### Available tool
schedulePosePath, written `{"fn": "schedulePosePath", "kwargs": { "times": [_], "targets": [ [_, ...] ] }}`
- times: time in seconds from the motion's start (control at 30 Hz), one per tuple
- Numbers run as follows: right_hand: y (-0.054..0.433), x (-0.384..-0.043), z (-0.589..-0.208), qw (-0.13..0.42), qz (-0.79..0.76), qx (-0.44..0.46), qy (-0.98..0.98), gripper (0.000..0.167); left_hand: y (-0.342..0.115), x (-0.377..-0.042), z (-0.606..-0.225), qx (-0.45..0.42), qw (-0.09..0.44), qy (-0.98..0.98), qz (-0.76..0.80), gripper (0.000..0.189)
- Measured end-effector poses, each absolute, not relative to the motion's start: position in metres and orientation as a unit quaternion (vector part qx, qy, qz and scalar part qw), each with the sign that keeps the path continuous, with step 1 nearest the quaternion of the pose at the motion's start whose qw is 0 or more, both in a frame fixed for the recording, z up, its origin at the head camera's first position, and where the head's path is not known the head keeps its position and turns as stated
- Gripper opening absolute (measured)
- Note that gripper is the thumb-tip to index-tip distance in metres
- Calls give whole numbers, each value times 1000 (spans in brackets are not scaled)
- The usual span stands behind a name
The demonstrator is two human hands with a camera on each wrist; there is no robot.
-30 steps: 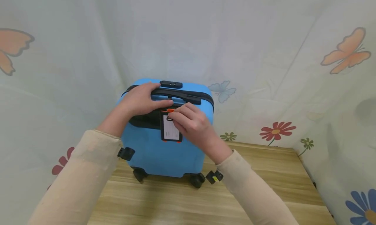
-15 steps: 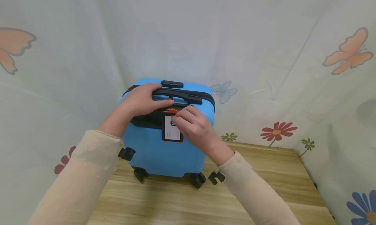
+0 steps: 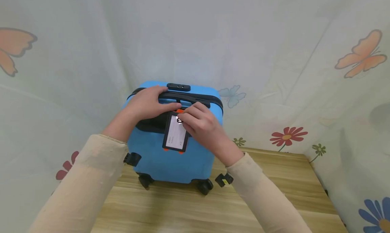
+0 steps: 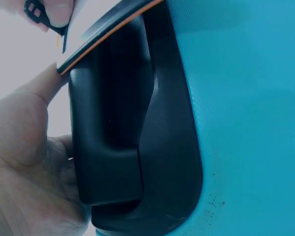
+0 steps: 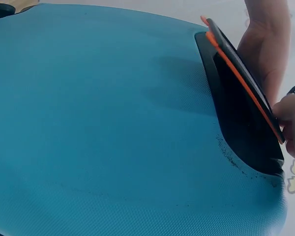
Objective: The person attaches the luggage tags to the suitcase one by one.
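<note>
A blue suitcase (image 3: pixel 170 165) stands upright on its wheels. My left hand (image 3: pixel 147 102) rests on its top by the black carry handle (image 3: pixel 186 97), fingers extended. In the left wrist view, that hand lies alongside the black recessed handle panel (image 4: pixel 172 123). My right hand (image 3: pixel 202 123) pinches the top end of a luggage tag (image 3: pixel 176 135), black-framed with a white card and orange edges. A black strap end (image 4: pixel 37 12) with holes pokes out beside the pinching fingers. The tag hangs tilted before the panel, seen nearly edge-on in the right wrist view.
The suitcase is on a wood-grain surface (image 3: pixel 170 212), close to a pale curtain (image 3: pixel 198 40) printed with flowers and butterflies. A black combination lock (image 3: pixel 178 87) sits on top of the case. Black caster wheels (image 3: pixel 204 186) show below.
The luggage tag has swung, its lower end shifting left so that it hangs tilted. My right hand dipped slightly and rose again with the tag's top. The left hand stays put.
</note>
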State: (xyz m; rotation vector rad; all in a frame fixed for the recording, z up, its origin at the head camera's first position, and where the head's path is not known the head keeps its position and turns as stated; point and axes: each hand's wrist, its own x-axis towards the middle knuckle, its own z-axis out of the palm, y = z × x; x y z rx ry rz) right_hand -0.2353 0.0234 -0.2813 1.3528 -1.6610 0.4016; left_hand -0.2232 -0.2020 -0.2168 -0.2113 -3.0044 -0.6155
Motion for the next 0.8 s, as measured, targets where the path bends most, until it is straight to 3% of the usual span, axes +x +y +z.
{"fn": "schedulePosePath", "kwargs": {
  "times": [0.33,0.8],
  "targets": [
    [29,-231,-282,467,178,554,-665,15,-199,-224,-218,-63,38,-978,-197,97],
    [27,-235,-282,442,205,555,-674,13,-210,-225,-211,-90,45,-964,-244,81]
  ]
}}
